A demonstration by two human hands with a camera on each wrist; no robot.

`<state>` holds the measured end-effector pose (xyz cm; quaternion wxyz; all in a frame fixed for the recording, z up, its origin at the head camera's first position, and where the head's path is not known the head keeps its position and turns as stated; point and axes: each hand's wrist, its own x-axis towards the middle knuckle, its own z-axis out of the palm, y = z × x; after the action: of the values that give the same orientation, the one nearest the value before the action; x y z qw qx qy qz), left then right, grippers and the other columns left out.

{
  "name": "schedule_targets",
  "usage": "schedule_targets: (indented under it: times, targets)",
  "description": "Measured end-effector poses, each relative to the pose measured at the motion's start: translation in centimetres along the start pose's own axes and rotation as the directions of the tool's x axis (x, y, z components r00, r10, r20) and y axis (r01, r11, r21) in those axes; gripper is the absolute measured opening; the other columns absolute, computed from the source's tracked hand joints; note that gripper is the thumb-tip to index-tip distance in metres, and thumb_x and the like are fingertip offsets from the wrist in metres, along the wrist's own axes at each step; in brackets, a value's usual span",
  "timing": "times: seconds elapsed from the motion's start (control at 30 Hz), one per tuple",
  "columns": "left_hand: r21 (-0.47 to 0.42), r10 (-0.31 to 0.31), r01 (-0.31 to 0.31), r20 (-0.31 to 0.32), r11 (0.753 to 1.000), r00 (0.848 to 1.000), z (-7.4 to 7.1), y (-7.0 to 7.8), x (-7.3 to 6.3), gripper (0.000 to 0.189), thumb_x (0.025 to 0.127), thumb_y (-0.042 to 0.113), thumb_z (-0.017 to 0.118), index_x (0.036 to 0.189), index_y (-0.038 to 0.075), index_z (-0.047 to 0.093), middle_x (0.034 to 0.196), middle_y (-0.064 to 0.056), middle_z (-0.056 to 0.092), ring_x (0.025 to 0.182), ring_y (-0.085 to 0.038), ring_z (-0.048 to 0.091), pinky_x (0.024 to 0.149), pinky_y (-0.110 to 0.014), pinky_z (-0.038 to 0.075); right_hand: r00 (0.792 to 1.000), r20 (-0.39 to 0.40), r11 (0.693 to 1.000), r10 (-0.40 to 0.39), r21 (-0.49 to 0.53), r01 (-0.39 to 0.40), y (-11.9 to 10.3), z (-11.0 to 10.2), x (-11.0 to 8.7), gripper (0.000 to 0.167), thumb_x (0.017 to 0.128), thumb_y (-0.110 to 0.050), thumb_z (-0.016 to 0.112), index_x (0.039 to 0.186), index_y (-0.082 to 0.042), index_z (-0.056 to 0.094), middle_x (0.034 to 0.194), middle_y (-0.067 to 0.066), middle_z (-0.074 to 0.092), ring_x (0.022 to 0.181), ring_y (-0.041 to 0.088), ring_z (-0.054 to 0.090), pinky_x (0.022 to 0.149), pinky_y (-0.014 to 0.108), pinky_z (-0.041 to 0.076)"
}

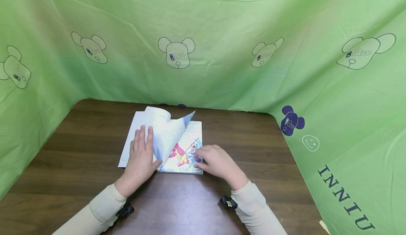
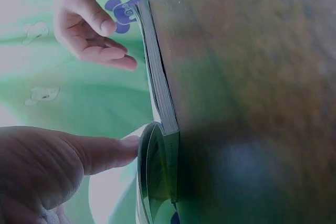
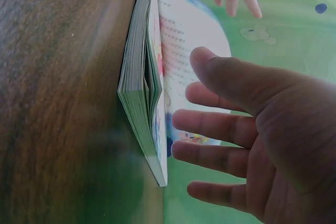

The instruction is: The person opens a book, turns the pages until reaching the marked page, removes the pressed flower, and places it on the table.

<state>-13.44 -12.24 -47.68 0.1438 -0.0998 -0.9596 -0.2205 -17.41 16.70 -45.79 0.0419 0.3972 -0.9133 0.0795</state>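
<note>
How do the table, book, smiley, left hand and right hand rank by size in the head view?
Largest to smallest:
1. Table
2. Book
3. Left hand and right hand: too close to rank, as they are posed differently
4. Smiley

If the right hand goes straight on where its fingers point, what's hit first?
Likely the raised page, beyond the picture page; the height of the right hand is unclear, so it might brush the picture page sooner.
</note>
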Motion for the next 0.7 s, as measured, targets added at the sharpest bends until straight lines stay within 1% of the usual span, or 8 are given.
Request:
schedule_targets:
  times: [0.03,0.1,0.2,0.27,0.33,0.43,0.57,0.7]
  targets:
    - [0.021,0.01,-0.01,0.001,1.0,1.0,-0.01,0.02,0.02,0.132,0.07,0.018,0.096,0.163,0.0,0.003,0.167,-0.03,0.002,0.153,-0.053,0.005,0.115,-0.076,0.015,1.0,0.004,1.0,0.003,-0.002,-0.003,-0.01,0.0,0.0,0.021,0.091,-0.037,0.077,0.103,-0.019,0.074,0.102,-0.007,0.073,0.098,0.013,0.067,0.093,0.04,0.052]
    - [0.059,0.024,-0.025,0.021,0.998,0.999,-0.03,0.1,0.04,0.128,0.071,0.018,0.095,0.163,0.0,0.007,0.168,-0.028,0.002,0.154,-0.052,0.004,0.113,-0.079,0.012,1.0,0.019,1.0,0.01,-0.007,-0.01,-0.04,0.02,0.0,0.023,0.089,-0.035,0.08,0.105,-0.019,0.074,0.105,-0.007,0.073,0.1,0.013,0.068,0.093,0.041,0.052]
    - [0.109,0.051,-0.059,0.07,0.992,0.996,-0.09,0.23,0.03,0.12,0.075,0.018,0.092,0.163,0.002,0.012,0.169,-0.026,0.005,0.154,-0.052,0.005,0.111,-0.082,0.008,0.998,0.056,1.0,0.031,-0.006,-0.031,-0.09,0.1,-0.03,0.032,0.085,-0.034,0.084,0.111,-0.018,0.075,0.117,-0.003,0.073,0.111,0.015,0.067,0.098,0.043,0.051]
    - [0.115,0.069,-0.08,0.102,0.99,0.992,-0.18,0.29,-0.04,0.114,0.077,0.015,0.09,0.163,0.005,0.016,0.17,-0.023,0.008,0.155,-0.05,0.006,0.111,-0.082,0.006,0.995,0.086,0.999,0.044,0.0,-0.044,-0.13,0.17,-0.04,0.039,0.083,-0.034,0.085,0.116,-0.016,0.075,0.127,0.0,0.071,0.12,0.018,0.065,0.103,0.046,0.049]
    - [0.119,0.095,-0.111,0.128,0.987,0.987,-0.26,0.28,-0.13,0.106,0.08,0.013,0.087,0.163,0.007,0.021,0.17,-0.021,0.012,0.155,-0.049,0.008,0.112,-0.082,0.008,0.991,0.117,0.998,0.058,0.016,-0.06,-0.18,0.21,-0.07,0.046,0.083,-0.035,0.086,0.122,-0.015,0.074,0.136,0.004,0.068,0.128,0.021,0.061,0.108,0.05,0.046]
    - [0.108,0.129,-0.148,0.162,0.983,0.978,-0.34,0.2,-0.23,0.098,0.083,0.008,0.083,0.163,0.01,0.026,0.17,-0.018,0.017,0.155,-0.047,0.013,0.112,-0.081,0.011,0.985,0.156,0.996,0.073,0.045,-0.081,-0.23,0.22,-0.11,0.054,0.082,-0.037,0.086,0.127,-0.012,0.072,0.143,0.006,0.063,0.136,0.024,0.056,0.112,0.056,0.041]
    - [0.093,0.158,-0.178,0.195,0.98,0.968,-0.4,0.04,-0.23,0.09,0.086,0.004,0.078,0.162,0.01,0.03,0.169,-0.016,0.023,0.154,-0.047,0.019,0.112,-0.08,0.015,0.979,0.184,0.992,0.09,0.068,-0.104,-0.28,0.21,-0.14,0.059,0.081,-0.039,0.086,0.131,-0.011,0.07,0.149,0.007,0.059,0.141,0.026,0.052,0.116,0.058,0.036]
    - [0.084,0.169,-0.192,0.227,0.978,0.959,-0.52,-0.04,-0.17,0.072,0.093,0.003,0.069,0.158,0.01,0.039,0.167,-0.015,0.031,0.153,-0.046,0.024,0.112,-0.079,0.017,0.976,0.192,0.991,0.099,0.069,-0.114,-0.26,0.31,-0.14,0.061,0.081,-0.04,0.086,0.132,-0.011,0.07,0.151,0.007,0.056,0.142,0.028,0.05,0.117,0.059,0.034]
